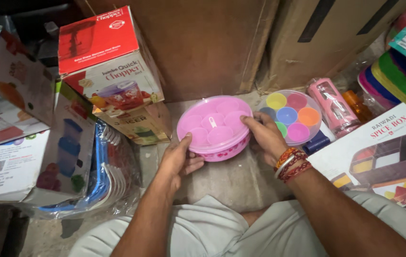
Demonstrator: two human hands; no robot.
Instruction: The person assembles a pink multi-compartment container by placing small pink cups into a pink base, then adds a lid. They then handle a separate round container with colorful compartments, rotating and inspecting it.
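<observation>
A round pink spice container (215,127) with a clear lid and several pink cups inside sits in front of me on the floor. My left hand (178,159) grips its left side, thumb on the rim. My right hand (266,135) holds its right edge, fingers over the lid; red and orange thread bands circle that wrist. Just to the right lies a second round container (288,116) with several cups in different colours.
A red and white carton (110,62) stands at the back left above a smaller box (138,124). Wrapped blue and white plastic trays (99,173) lie left. A pink bottle (332,105), stacked coloured lids (396,81) and a flat printed box (384,152) lie right. Brown cartons (241,38) stand behind.
</observation>
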